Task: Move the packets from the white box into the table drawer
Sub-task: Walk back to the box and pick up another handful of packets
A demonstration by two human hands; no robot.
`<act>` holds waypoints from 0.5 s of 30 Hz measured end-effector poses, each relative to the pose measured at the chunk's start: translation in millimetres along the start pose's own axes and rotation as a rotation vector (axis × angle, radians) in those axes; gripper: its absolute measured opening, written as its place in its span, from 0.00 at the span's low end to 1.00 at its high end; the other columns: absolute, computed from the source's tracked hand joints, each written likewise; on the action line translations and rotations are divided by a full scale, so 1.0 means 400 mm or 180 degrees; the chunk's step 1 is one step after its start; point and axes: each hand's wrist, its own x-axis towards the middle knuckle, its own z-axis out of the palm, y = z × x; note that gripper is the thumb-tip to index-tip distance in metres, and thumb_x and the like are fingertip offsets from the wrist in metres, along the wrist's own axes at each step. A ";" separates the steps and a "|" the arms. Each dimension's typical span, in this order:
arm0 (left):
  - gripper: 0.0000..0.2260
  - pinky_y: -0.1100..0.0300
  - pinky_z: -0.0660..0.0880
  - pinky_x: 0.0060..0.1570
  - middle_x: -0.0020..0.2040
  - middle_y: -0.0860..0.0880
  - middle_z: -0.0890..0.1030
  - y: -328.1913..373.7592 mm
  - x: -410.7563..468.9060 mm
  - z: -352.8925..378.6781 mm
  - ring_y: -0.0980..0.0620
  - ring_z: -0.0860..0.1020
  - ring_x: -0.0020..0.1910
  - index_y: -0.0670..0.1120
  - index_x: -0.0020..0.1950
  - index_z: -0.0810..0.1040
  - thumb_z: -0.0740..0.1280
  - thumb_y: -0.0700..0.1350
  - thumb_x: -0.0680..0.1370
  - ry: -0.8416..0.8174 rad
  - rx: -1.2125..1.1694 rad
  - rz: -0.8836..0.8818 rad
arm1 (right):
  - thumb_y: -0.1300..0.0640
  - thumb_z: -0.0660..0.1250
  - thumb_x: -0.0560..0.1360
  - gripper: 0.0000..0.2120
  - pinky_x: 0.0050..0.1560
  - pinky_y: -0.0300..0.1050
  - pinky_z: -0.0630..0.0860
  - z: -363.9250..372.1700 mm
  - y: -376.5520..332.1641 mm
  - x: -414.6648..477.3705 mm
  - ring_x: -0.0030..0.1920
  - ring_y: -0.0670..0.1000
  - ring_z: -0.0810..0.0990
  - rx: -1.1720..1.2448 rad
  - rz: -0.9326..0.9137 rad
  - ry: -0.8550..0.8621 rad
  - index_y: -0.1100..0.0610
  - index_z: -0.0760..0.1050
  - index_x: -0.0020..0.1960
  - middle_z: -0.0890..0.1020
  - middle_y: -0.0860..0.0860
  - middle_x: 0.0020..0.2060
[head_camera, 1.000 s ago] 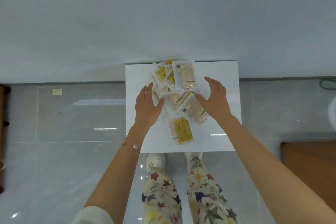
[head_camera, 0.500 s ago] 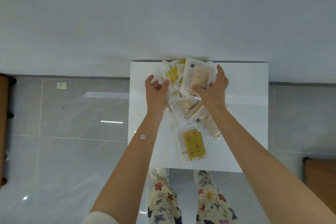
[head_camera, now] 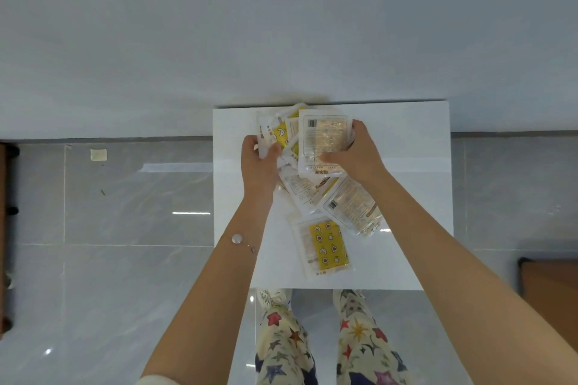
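Note:
Several clear and yellow packets lie heaped on a flat white surface [head_camera: 416, 184] pulled out below the pale table top [head_camera: 281, 25]. My left hand [head_camera: 259, 166] grips the left side of the heap, fingers curled round small packets with a yellow one [head_camera: 280, 133] among them. My right hand [head_camera: 359, 156] grips a large clear packet [head_camera: 323, 141] at the heap's top. A clear packet [head_camera: 352, 208] and a yellow star-printed packet [head_camera: 327, 245] lie loose nearer me. I cannot tell whether the white surface is the box or the drawer.
Grey floor tiles [head_camera: 125, 228] spread to the left and right. A brown piece of furniture [head_camera: 550, 284] stands at the right edge, a dark one [head_camera: 4, 228] at the left edge. My legs in star-printed trousers [head_camera: 284, 341] stand just under the white surface.
Both hands have moved from either side of the heap up to its far end and closed on the packets there. The view has shifted so the white surface sits more to the right.

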 end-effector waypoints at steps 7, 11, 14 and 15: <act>0.10 0.68 0.75 0.40 0.45 0.51 0.78 -0.020 -0.041 -0.059 0.56 0.78 0.43 0.51 0.44 0.67 0.65 0.39 0.79 0.0447 -0.0277 0.0159 | 0.61 0.74 0.70 0.15 0.39 0.32 0.73 -0.021 0.035 -0.073 0.44 0.38 0.79 0.0464 0.0005 0.0111 0.48 0.75 0.51 0.81 0.40 0.45; 0.10 0.58 0.81 0.46 0.47 0.51 0.78 -0.025 -0.079 -0.122 0.59 0.81 0.42 0.50 0.45 0.66 0.62 0.37 0.80 0.0538 -0.0843 0.0011 | 0.62 0.72 0.72 0.15 0.43 0.39 0.79 -0.050 0.039 -0.119 0.48 0.45 0.83 0.0902 0.0071 -0.0003 0.54 0.77 0.58 0.83 0.48 0.50; 0.06 0.56 0.82 0.42 0.48 0.50 0.78 -0.006 -0.122 -0.182 0.56 0.83 0.45 0.47 0.49 0.67 0.62 0.37 0.80 0.0516 -0.1014 -0.0019 | 0.62 0.71 0.73 0.13 0.51 0.50 0.80 -0.058 0.010 -0.168 0.52 0.52 0.83 0.1022 0.0048 -0.0063 0.52 0.77 0.57 0.83 0.51 0.52; 0.05 0.56 0.82 0.42 0.49 0.50 0.79 0.006 -0.139 -0.202 0.54 0.83 0.47 0.46 0.52 0.67 0.62 0.38 0.80 0.0485 -0.1043 -0.0018 | 0.62 0.70 0.73 0.13 0.52 0.51 0.80 -0.062 -0.007 -0.187 0.52 0.52 0.83 0.0992 0.0010 -0.0075 0.50 0.77 0.55 0.83 0.50 0.52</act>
